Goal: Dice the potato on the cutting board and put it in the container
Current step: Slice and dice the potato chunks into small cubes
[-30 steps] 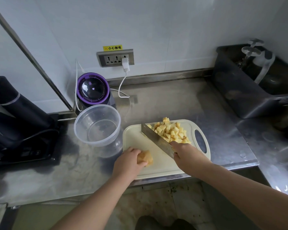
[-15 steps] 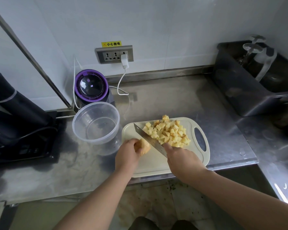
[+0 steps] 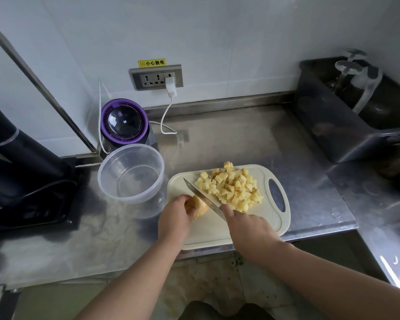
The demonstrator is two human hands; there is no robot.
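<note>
Since a second ago our knife has come back from the dice heap to the uncut potato piece.

Our right hand (image 3: pixel 249 229) is closed round the handle of the steel-bladed kitchen knife (image 3: pixel 203 199), whose blade slants across the cream plastic cutting board (image 3: pixel 217 232) with its edge against the remaining pale-brown chunk of potato (image 3: pixel 200 207). Our left hand (image 3: pixel 174 215) is curled over that chunk, fingers bent and pinning it to the board's left side. The pile of yellow potato cubes (image 3: pixel 231 187) lies on the board's far half, just right of the blade. The clear round plastic container (image 3: pixel 131 173) stands on the steel counter (image 3: pixel 240 139) just beside the board's left edge, with no potato in it. A purple-rimmed round appliance (image 3: pixel 124 121) sits behind the container by the wall.
</note>
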